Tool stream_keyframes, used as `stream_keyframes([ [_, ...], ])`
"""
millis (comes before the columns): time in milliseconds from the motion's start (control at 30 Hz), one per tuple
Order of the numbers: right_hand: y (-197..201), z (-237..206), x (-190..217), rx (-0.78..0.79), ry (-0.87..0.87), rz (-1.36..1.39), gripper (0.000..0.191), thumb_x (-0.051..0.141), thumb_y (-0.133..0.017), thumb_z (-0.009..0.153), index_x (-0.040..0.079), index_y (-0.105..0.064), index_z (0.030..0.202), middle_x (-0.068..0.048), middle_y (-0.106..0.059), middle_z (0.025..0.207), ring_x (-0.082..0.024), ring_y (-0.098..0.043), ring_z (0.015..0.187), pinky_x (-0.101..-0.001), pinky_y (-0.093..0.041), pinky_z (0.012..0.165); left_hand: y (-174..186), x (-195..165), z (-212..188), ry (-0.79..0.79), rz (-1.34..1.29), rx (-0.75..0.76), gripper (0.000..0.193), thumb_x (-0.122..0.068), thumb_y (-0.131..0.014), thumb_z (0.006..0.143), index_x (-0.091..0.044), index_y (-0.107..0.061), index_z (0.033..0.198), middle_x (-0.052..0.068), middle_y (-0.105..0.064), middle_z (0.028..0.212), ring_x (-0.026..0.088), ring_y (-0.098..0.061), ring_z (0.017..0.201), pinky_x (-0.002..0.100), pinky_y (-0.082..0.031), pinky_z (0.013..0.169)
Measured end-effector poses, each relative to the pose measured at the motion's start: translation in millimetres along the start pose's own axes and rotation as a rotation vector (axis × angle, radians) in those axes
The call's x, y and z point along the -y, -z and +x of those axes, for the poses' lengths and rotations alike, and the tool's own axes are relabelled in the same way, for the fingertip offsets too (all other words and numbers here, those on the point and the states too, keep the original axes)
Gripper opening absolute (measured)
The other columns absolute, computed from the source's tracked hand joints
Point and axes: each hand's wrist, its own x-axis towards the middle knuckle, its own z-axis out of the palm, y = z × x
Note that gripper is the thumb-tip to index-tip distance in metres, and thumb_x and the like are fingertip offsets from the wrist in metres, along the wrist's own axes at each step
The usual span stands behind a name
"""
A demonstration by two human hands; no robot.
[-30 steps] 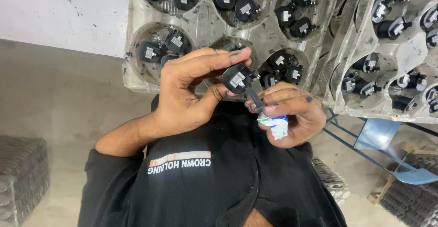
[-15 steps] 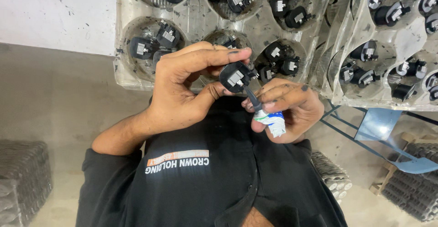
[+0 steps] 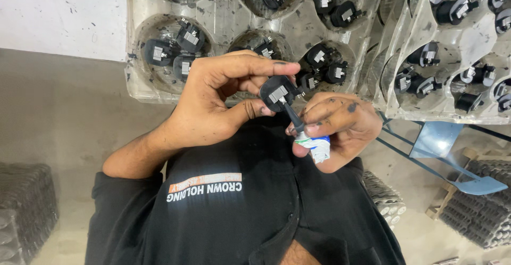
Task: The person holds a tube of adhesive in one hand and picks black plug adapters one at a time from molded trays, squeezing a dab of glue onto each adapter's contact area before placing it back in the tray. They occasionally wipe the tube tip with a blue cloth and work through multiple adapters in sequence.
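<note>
**Small tube held against a black moulded part, viewed from above**

The left hand point(image 3: 213, 100) is pinching a black moulded part point(image 3: 277, 92) between thumb and forefinger, the remaining fingers curling loosely behind it; the part is sitting in front of the chest, just below the trays, with its pale label facing the camera. The right hand point(image 3: 340, 126) is closing its fingers around a small blue-and-white tube point(image 3: 314, 145), whose thin black nozzle point(image 3: 294, 118) is touching the underside of the part. Compared with half a second ago, grip and contact are staying as they were; only the view is shifting, the trays sliding slightly up the frame; the nozzle is thus remaining on the same spot of the part and is not travelling along it.

No tabletop is showing; both hands are working in the air above a black shirt point(image 3: 239, 212). Beyond them, a clear plastic tray point(image 3: 223, 15) is holding similar black parts in round wells; a second tray point(image 3: 479, 36) is leaning beside it over a blue metal frame point(image 3: 436, 142). A grey concrete floor point(image 3: 64, 110) is meeting a white wall point(image 3: 58, 15); stacks of dark pieces point(image 3: 24, 201) are standing at the left edge.
</note>
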Motion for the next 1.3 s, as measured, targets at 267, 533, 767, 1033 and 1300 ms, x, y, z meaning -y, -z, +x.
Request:
stream_keyframes([
  [267, -22.5, -7.0, 18.9, -0.202, -0.122, -0.163, 0.042, 0.003, -0.095, 0.071, 0.009, -0.059, 0.090, -0.009, -0.066, 0.073, -0.019, -0.071, 0.065, -0.0265, -0.056, 0.052, 1.1, 4.7, 0.4, -0.004, -0.015, -0.004, 0.042, 0.021, -0.065, 0.100, 0.002, -0.059, 0.138, 0.015, -0.063, 0.144, 0.010, -0.069, 0.110, 0.025, -0.065, 0.096],
  [533, -16.0, -5.5, 13.4, -0.129, -0.066, -0.137, 0.037, 0.008, -0.094, 0.071, 0.009, -0.062, 0.088, -0.010, -0.069, 0.075, -0.021, -0.072, 0.069, -0.0266, -0.055, 0.051, -1.2, -2.1, 2.4, 0.043, 0.032, -0.013, 0.051, 0.019, -0.068, 0.098, 0.000, -0.061, 0.144, 0.012, -0.067, 0.134, 0.009, -0.070, 0.109, 0.023, -0.063, 0.095],
  [767, -12.9, -7.8, 9.3, -0.094, -0.032, -0.119, 0.037, 0.006, -0.094, 0.071, 0.008, -0.062, 0.089, -0.011, -0.069, 0.075, -0.021, -0.072, 0.068, -0.0273, -0.056, 0.053, -3.1, -0.7, 0.9, 0.078, 0.002, -0.008, 0.051, 0.018, -0.069, 0.099, -0.001, -0.061, 0.146, 0.010, -0.068, 0.128, 0.008, -0.070, 0.108, 0.022, -0.062, 0.096],
  [1033, -25.5, -12.4, 8.6, -0.260, -0.033, -0.042, 0.032, 0.014, -0.086, 0.084, 0.008, -0.058, 0.100, -0.013, -0.069, 0.082, -0.023, -0.073, 0.078, -0.0344, -0.063, 0.059, -7.6, 18.7, -2.6, 0.074, -0.323, -0.013, 0.047, 0.011, -0.072, 0.099, 0.000, -0.058, 0.143, 0.011, -0.065, 0.137, 0.009, -0.067, 0.119, 0.025, -0.058, 0.107],
  [1300, -35.2, -15.8, 17.6, -0.374, -0.119, -0.071, 0.020, 0.017, -0.070, 0.106, 0.002, -0.057, 0.109, -0.016, -0.067, 0.084, -0.024, -0.068, 0.074, -0.0360, -0.064, 0.072, -1.7, 29.7, -8.8, 0.152, -0.412, 0.029, 0.039, -0.021, -0.074, 0.108, 0.001, -0.061, 0.139, 0.013, -0.067, 0.142, 0.010, -0.071, 0.094, 0.025, -0.062, 0.088],
])
